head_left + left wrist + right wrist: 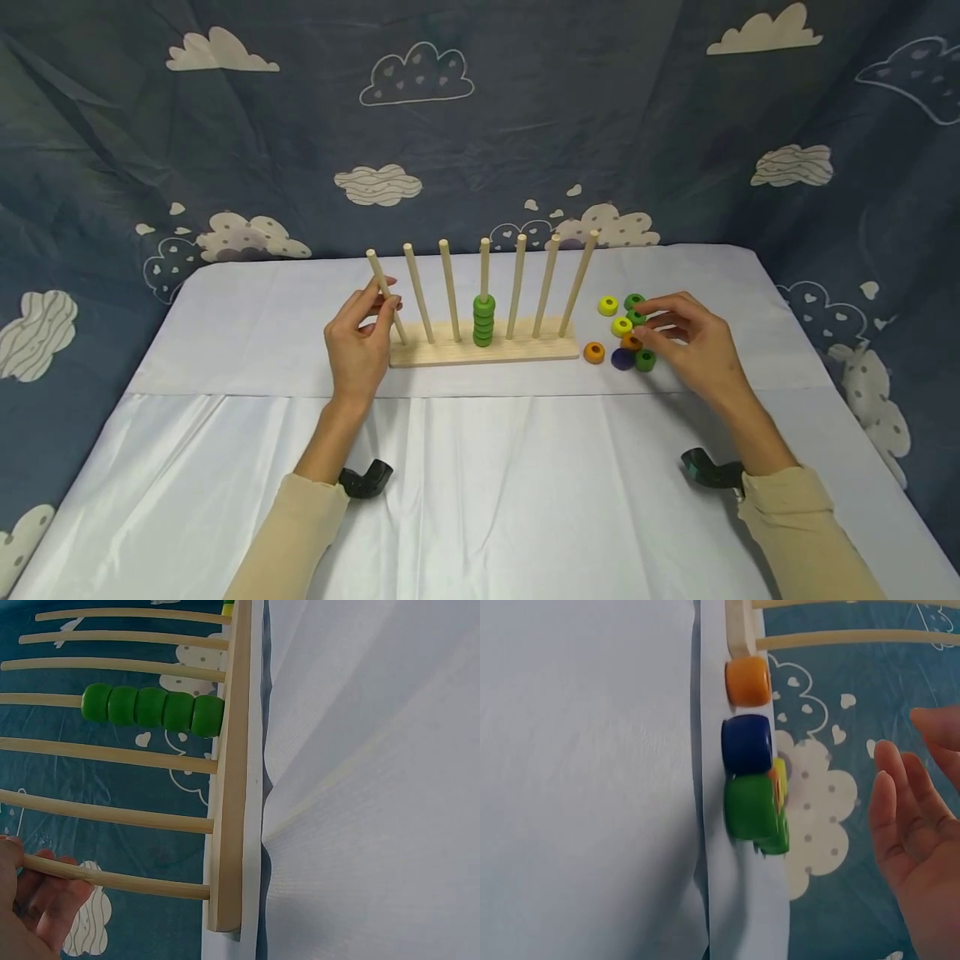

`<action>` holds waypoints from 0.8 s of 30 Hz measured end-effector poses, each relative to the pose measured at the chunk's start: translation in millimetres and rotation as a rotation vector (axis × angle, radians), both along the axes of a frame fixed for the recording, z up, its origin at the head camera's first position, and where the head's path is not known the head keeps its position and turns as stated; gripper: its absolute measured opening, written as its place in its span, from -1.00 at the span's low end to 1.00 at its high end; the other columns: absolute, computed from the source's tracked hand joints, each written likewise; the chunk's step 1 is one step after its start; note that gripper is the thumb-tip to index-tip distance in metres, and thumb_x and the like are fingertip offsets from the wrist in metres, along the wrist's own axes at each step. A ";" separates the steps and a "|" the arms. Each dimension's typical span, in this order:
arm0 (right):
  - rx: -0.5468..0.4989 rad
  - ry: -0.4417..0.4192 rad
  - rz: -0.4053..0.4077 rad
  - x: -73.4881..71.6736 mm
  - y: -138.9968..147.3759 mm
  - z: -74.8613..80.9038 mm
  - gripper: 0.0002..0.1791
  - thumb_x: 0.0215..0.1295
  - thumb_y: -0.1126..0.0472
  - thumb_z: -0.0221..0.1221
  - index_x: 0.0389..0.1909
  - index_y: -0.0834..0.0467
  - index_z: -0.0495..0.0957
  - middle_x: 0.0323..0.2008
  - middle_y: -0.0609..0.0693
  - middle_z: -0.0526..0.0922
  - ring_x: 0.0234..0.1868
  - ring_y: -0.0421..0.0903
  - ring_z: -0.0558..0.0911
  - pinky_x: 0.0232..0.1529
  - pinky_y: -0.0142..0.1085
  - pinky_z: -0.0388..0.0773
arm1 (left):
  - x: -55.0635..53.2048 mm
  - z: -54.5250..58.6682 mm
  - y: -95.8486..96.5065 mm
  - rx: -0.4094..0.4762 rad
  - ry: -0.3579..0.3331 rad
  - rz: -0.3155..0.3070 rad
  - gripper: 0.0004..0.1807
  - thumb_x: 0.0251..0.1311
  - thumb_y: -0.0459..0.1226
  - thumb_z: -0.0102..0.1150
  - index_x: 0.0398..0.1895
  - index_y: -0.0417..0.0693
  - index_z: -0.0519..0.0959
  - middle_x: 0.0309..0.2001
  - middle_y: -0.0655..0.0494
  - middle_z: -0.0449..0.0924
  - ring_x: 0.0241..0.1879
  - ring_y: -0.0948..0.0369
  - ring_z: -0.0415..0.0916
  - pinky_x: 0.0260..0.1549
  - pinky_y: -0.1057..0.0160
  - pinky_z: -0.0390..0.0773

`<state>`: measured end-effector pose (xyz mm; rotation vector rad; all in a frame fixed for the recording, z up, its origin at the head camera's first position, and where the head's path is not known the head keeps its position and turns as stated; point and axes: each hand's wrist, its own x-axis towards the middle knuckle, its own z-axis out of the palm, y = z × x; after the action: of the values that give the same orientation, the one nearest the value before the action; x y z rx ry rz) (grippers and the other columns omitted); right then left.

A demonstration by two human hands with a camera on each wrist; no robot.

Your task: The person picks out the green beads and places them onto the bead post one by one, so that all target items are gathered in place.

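Observation:
A wooden base [525, 350] carries a row of several upright pegs. A stack of green beads [483, 321] sits on the middle peg, down at the base. My left hand [358, 346] pinches the leftmost peg [150, 883] between thumb and fingers. To the right of the base lie loose beads: yellow [607, 306], orange [594, 352], dark blue [747, 744] and green [645, 361]. Over them hovers my right hand [697, 342], thumb and fingers apart; the right wrist view shows no bead between them. Its fingers overlap some beads in the head view.
A white cloth covers the table [480, 483], with a fold line across it in front of the base. Behind hangs a dark blue curtain [585, 100] with cloud prints. A black wrist-worn device [366, 480] sticks out beside each forearm.

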<state>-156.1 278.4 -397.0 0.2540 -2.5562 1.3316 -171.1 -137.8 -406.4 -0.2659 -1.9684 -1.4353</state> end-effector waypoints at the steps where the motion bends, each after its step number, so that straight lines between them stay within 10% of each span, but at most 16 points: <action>1: 0.007 -0.004 -0.001 0.2 1.1 -0.7 -0.66 0.35 0.31 0.37 0.12 0.20 0.65 -0.03 -0.26 0.55 -0.09 -0.45 0.61 -0.07 -0.72 0.53 | 0.2 -0.2 -0.1 0.000 0.001 0.003 -0.70 0.39 -0.35 0.31 0.14 -0.17 0.72 -0.16 -0.14 0.78 -0.24 -0.04 0.76 -0.38 0.64 0.65; 9: 0.092 -0.068 -0.025 3.5 11.4 -6.0 -0.61 0.34 0.31 0.38 0.17 0.21 0.62 0.06 0.04 0.61 -0.06 -0.43 0.59 -0.10 -0.73 0.49 | 1.5 0.5 0.0 -0.003 -0.006 -0.002 -0.71 0.40 -0.35 0.29 0.14 -0.17 0.72 -0.17 -0.15 0.77 -0.24 -0.05 0.75 -0.37 0.64 0.65; 15: 0.187 -0.169 -0.009 4.9 19.5 -10.3 -0.53 0.35 0.26 0.38 0.25 0.23 0.57 0.18 0.20 0.57 0.10 0.08 0.62 -0.09 -0.72 0.47 | 1.6 -0.1 0.2 -0.004 -0.017 0.000 -0.72 0.40 -0.35 0.30 0.13 -0.15 0.73 -0.20 -0.15 0.77 -0.24 -0.04 0.76 -0.37 0.64 0.65; 22: 0.214 -0.285 0.011 4.3 20.3 -13.5 -0.47 0.32 0.31 0.37 0.28 0.29 0.50 0.24 0.31 0.54 0.16 0.28 0.60 0.21 0.24 0.60 | 0.8 -0.4 -0.4 -0.006 -0.012 0.006 -0.72 0.40 -0.34 0.29 0.12 -0.15 0.73 -0.20 -0.15 0.77 -0.23 -0.04 0.76 -0.37 0.64 0.65; 24: 0.226 -0.295 0.009 3.7 20.2 -14.8 -0.47 0.32 0.31 0.38 0.28 0.28 0.50 0.24 0.32 0.55 0.15 0.29 0.61 0.17 0.18 0.66 | 0.6 -0.1 -0.4 -0.002 -0.010 0.005 -0.73 0.40 -0.34 0.30 0.12 -0.17 0.73 -0.20 -0.15 0.77 -0.24 -0.04 0.77 -0.36 0.64 0.66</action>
<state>-152.3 298.6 -411.7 0.1153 -2.9595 1.1560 -170.4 -138.2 -406.6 -0.2555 -1.9774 -1.4340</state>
